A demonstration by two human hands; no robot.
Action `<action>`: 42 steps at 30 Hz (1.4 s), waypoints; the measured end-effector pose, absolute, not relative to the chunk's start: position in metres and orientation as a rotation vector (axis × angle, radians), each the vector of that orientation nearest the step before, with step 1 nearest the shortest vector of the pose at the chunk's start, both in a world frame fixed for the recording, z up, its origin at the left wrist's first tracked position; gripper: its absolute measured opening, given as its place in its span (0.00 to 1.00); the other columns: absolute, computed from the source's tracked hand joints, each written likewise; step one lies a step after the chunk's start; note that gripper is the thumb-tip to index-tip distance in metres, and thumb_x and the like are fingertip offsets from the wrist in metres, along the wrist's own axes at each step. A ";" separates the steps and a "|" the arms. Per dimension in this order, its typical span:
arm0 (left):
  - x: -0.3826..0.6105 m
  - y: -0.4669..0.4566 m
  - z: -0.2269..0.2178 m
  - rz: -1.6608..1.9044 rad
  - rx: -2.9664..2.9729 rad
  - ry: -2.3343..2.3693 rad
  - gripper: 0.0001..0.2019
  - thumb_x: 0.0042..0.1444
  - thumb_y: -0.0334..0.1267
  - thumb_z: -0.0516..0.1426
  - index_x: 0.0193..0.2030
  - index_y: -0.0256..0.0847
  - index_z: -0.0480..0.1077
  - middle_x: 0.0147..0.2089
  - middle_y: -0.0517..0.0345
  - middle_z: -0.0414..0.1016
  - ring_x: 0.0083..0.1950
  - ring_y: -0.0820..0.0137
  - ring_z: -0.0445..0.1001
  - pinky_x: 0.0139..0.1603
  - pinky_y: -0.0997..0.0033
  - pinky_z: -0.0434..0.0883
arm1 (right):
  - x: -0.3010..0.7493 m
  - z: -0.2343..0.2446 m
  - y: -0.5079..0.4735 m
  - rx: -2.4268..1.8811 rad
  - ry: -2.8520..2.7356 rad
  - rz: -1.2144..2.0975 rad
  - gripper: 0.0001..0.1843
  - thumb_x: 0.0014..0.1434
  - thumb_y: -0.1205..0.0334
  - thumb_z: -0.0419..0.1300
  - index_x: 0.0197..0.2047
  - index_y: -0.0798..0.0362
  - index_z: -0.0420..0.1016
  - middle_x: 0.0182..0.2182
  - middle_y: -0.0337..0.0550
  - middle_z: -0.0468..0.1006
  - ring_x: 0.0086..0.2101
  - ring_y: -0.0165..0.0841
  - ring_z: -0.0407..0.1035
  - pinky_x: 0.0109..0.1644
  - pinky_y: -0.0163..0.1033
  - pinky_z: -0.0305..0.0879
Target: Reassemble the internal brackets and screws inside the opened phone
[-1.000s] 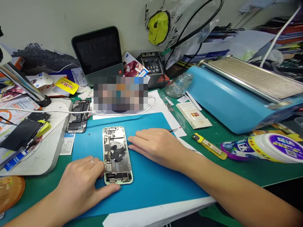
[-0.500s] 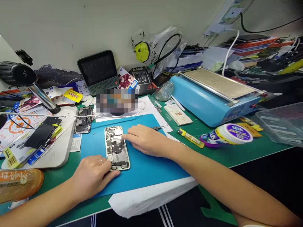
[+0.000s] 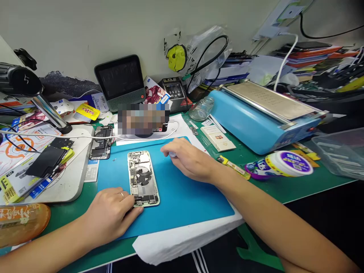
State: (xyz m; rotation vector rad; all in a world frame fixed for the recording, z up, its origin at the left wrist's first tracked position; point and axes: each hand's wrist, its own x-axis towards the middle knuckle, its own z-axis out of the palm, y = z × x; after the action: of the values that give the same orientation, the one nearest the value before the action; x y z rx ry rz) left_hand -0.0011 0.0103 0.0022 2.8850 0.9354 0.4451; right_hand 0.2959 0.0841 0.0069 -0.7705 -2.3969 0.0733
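Two bare hands work over a blue mat (image 3: 184, 204) that lies on white paper (image 3: 176, 244) at the near edge of the green bench (image 3: 298, 187). An opened phone (image 3: 143, 178) lies flat on the left half of the mat, its long side pointing away from the person and its inner parts facing up. The left hand (image 3: 110, 214) rests on the mat at the phone's near left corner: its fingertips touch that corner and the thumb lies along the near end, so its grip is loose and laid against the phone rather than closed around it. The right hand (image 3: 189, 159) sits to the right of the phone, apart from it, near the far edge of the mat. Its fingers curl downward into a narrow grip, and a small pale thing (image 3: 172, 154) shows at the fingertips; I cannot tell what it is, or whether the grip holds it. A second opened phone (image 3: 101, 142) lies just off the mat's far left corner, with a white cable (image 3: 85, 135) running past it. To the right, well apart from the hands, stand a long blue machine (image 3: 256, 125), a glass jar (image 3: 201, 108), a small flat box (image 3: 218, 137) and a round tub with a purple label (image 3: 284, 165).
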 end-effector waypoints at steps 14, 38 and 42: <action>0.003 0.011 0.003 0.426 2.906 1.034 0.26 0.76 0.47 0.44 0.26 0.41 0.65 0.19 0.62 0.66 0.21 0.69 0.69 0.25 0.67 0.56 | 0.275 0.009 0.063 -0.595 -1.722 0.682 0.04 0.75 0.65 0.49 0.47 0.45 0.61 0.37 0.37 0.79 0.35 0.30 0.76 0.35 0.36 0.75; 0.001 0.012 0.004 0.451 2.892 0.955 0.21 0.73 0.43 0.52 0.26 0.42 0.64 0.20 0.63 0.63 0.23 0.69 0.63 0.27 0.64 0.55 | 0.280 -0.006 0.066 -0.890 -1.849 0.847 0.20 0.71 0.66 0.58 0.62 0.45 0.59 0.43 0.40 0.81 0.39 0.32 0.78 0.44 0.41 0.77; 0.000 0.011 0.006 0.496 2.874 0.880 0.20 0.72 0.41 0.54 0.25 0.42 0.63 0.21 0.63 0.62 0.23 0.70 0.61 0.27 0.64 0.57 | 0.282 -0.008 0.066 -0.826 -1.837 0.833 0.27 0.71 0.68 0.56 0.68 0.41 0.55 0.45 0.38 0.80 0.38 0.30 0.79 0.46 0.41 0.79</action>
State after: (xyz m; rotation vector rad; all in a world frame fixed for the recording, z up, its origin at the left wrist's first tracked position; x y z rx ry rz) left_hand 0.0002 0.0114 0.0062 2.8739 0.8799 0.4957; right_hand 0.2817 0.0658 -0.0083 -0.8263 -1.8374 0.8334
